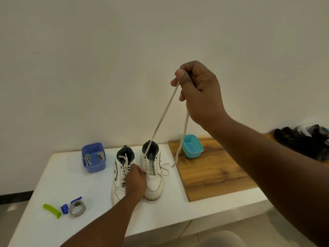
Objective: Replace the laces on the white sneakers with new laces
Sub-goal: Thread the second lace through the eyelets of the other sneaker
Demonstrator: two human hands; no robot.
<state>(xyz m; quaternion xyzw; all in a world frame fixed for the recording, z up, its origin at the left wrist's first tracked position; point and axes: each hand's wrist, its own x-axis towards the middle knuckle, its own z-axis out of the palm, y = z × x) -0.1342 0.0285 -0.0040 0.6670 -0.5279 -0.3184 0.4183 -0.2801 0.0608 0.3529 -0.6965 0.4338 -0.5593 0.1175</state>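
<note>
I see a green clip and tape roll at 8 o'clock on the white worktop. Blue bin with folded laces at 9. Left sneaker laced. My left hand pinches at the right sneaker eyelets, center. My right hand is raised at 1 o'clock, pinching the old lace, both strands hanging. Teal tub on wood board at 3, dark shoes beyond.
</note>
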